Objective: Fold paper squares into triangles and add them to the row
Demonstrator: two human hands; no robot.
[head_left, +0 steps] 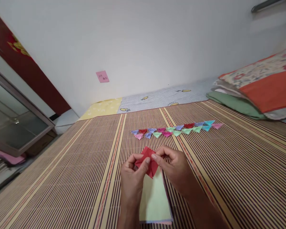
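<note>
A red folded paper with crease lines is held up between both hands. My left hand pinches its left side, thumb on the front face. At its upper right edge, my right hand grips it between thumb and fingers. Below the hands lies a stack of pale green paper on the striped mat. Beyond the hands, several small folded paper triangles in red, pink, blue and green lie in two rows.
Folded bedding is piled at the right. A pink note is stuck on the white wall. A glass-panelled door and a pile of papers are at the left, beyond the mat's edge.
</note>
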